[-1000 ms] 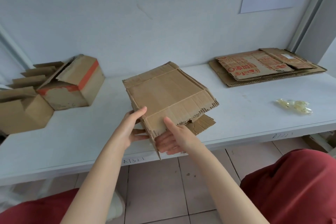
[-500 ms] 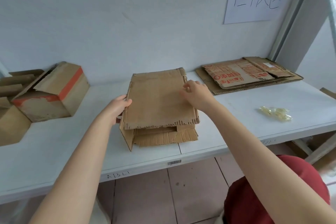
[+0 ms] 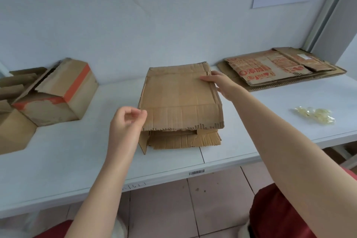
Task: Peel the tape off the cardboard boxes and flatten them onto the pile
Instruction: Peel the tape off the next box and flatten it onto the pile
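Flattened box (image 3: 178, 96), long axis toward wall (image 3: 116, 15)

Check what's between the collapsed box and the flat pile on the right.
Head view: the right hand, at the right edge of the collapsed box, then bare white table up to the flat pile.

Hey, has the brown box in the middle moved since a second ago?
Yes. The flattened box was held up over the table front edge; now it lies on the table, farther back toward the wall.
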